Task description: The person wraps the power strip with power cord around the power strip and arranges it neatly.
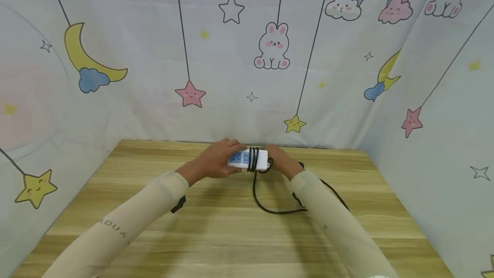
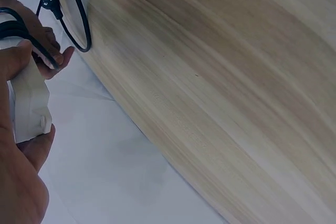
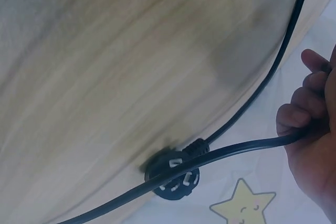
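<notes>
A white power strip (image 1: 263, 158) with blue socket faces is held above the far part of the table by my left hand (image 1: 218, 160), thumb and fingers around its left end. Several turns of black cord (image 1: 253, 160) circle its body. To its right, my right hand (image 1: 281, 162) has its fingers curled around the cord (image 3: 252, 145), as the right wrist view shows. A loose loop hangs below the strip and passes under the right forearm. The black plug (image 3: 157, 169), with metal prongs, is close to the table edge in the right wrist view.
The wood-grain table (image 1: 216, 243) ends at a white cloth backdrop (image 1: 231, 63) printed with stars, rabbits and clouds. More cloth stands on the left and right sides. A stretch of cord (image 1: 335, 194) runs beyond the right forearm.
</notes>
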Demonstrator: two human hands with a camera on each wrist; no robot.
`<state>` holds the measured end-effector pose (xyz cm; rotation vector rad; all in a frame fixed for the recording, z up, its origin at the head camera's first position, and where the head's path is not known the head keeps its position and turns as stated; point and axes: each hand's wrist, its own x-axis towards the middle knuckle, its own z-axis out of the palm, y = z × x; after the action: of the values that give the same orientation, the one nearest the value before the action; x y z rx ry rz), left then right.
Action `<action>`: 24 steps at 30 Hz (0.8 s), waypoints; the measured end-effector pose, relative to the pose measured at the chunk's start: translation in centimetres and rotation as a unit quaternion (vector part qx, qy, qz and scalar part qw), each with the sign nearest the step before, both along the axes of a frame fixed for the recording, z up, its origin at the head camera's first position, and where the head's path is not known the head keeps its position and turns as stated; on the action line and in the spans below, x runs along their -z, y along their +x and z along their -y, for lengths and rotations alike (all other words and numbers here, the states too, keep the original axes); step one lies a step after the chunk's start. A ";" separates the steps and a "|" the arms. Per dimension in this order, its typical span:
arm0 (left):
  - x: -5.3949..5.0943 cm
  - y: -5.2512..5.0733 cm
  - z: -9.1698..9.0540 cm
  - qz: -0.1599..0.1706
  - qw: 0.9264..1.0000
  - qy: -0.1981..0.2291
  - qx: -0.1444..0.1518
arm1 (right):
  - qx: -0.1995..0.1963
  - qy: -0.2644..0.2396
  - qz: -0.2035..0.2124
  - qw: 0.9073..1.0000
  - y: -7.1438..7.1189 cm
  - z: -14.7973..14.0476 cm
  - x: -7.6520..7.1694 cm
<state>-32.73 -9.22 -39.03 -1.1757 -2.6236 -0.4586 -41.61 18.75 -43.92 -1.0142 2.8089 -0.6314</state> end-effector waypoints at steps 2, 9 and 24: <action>0.1 0.1 0.0 -0.005 1.000 -0.007 0.007 | -0.003 0.025 -0.018 1.000 1.3 0.5 -1.9; 0.4 0.0 0.0 -0.035 0.998 -0.052 0.013 | -0.002 0.062 -0.074 0.995 1.5 1.2 -3.5; 0.8 -0.4 -0.1 -0.095 0.991 -0.089 0.000 | 0.000 0.120 -0.185 0.975 2.7 4.0 -6.4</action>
<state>-33.17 -9.17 -39.87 -1.2068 -2.5395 -0.1057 -38.89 14.77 -37.49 -1.1864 3.0940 -0.0986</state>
